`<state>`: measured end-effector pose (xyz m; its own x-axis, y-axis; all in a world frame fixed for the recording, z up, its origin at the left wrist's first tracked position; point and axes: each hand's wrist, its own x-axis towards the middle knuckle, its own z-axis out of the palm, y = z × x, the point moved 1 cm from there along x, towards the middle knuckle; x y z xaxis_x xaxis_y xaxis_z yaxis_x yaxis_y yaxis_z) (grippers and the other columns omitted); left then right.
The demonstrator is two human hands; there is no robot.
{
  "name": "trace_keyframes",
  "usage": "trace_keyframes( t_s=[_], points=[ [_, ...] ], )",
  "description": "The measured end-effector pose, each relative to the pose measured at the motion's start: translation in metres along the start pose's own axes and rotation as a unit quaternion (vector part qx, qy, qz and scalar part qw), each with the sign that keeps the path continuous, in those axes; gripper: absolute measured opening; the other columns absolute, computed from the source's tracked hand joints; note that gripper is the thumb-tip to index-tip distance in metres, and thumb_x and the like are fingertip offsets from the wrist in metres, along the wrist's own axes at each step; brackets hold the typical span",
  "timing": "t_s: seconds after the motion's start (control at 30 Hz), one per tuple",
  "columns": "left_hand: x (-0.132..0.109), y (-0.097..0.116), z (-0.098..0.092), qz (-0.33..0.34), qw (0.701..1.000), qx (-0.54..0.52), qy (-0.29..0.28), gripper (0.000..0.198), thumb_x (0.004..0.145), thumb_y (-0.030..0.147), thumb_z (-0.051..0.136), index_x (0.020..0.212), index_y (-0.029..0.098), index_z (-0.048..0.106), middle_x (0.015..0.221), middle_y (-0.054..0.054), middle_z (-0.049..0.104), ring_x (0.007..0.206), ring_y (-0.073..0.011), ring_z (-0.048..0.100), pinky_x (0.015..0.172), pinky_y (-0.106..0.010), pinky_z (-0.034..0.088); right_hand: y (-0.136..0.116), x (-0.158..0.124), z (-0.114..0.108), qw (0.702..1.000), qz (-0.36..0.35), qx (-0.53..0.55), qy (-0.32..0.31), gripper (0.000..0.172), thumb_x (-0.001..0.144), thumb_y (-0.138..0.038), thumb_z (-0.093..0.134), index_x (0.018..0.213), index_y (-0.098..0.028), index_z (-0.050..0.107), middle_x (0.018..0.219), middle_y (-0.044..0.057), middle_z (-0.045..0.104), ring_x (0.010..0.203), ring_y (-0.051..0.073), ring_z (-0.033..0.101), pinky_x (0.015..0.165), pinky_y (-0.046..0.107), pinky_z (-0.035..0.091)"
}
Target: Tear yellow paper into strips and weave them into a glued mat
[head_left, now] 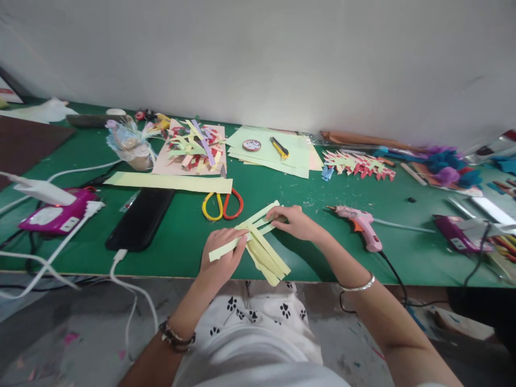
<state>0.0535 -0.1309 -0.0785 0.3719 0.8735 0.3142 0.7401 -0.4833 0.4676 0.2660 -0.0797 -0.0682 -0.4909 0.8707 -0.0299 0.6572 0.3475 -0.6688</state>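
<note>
Pale yellow-green paper strips (271,252) cross one another at the table's front edge, between my hands. My left hand (226,251) is closed on them near the crossing, thumb on top, and one strip end sticks out to the left beneath it. The fingers of my right hand (291,221) are bent and pinch the upper strips on the right. Some of the fingertips and the folds under them are hidden. Just beyond my left hand lie scissors (223,207) with yellow and red handles, their blades partly under a long paper strip (173,183).
A pink glue gun (360,223) lies to the right, its cord over the front edge. On the left are a black phone (141,219) with a cable and a purple power strip (60,212). Behind are cut paper scraps (197,144), paper sheets (262,141) and a yellow cutter (279,148).
</note>
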Motion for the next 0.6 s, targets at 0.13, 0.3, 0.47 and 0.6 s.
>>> trace_keyframes(
  t_s=[0.13,0.3,0.47,0.6],
  points=[
    [0.0,-0.001,0.001,-0.007,1.0,-0.02,-0.014,0.036,0.093,0.027,0.029,0.097,0.019,0.063,0.094,-0.005,0.068,0.085,-0.018,0.059,0.075,-0.032,0.04,0.004,0.009,0.003,0.999,-0.02,-0.031,-0.003,0.011,0.082,-0.016,0.049,0.088,-0.019,0.058,0.079,0.0,0.067,0.072,0.013,0.06,0.083,0.033,0.024],
    [0.001,-0.006,0.001,-0.056,0.996,-0.074,-0.005,0.042,0.093,0.031,0.023,0.098,0.017,0.063,0.096,-0.007,0.068,0.092,-0.0192,0.059,0.08,-0.031,0.043,0.005,0.01,0.007,0.999,-0.024,-0.048,-0.001,0.013,0.084,-0.016,0.046,0.087,-0.019,0.058,0.09,0.001,0.065,0.076,0.013,0.059,0.087,0.038,0.017],
    [0.008,-0.009,0.002,-0.11,0.987,-0.114,-0.038,0.047,0.093,0.035,0.023,0.083,0.018,0.066,0.083,-0.006,0.07,0.084,-0.0194,0.063,0.075,-0.029,0.046,-0.017,0.004,0.005,0.994,-0.051,-0.085,0.056,0.015,0.085,-0.027,0.047,0.094,-0.02,0.057,0.094,0.004,0.061,0.088,0.017,0.055,0.085,0.037,0.021],
    [0.009,-0.01,0.001,-0.09,0.989,-0.108,-0.041,0.042,0.092,0.033,0.026,0.083,0.019,0.064,0.094,-0.005,0.068,0.087,-0.0187,0.061,0.075,-0.029,0.045,-0.036,0.003,0.011,0.995,-0.08,-0.047,0.02,0.034,0.082,-0.041,0.052,0.109,-0.021,0.051,0.094,0.005,0.061,0.087,0.019,0.055,0.083,0.037,0.027]
  ],
)
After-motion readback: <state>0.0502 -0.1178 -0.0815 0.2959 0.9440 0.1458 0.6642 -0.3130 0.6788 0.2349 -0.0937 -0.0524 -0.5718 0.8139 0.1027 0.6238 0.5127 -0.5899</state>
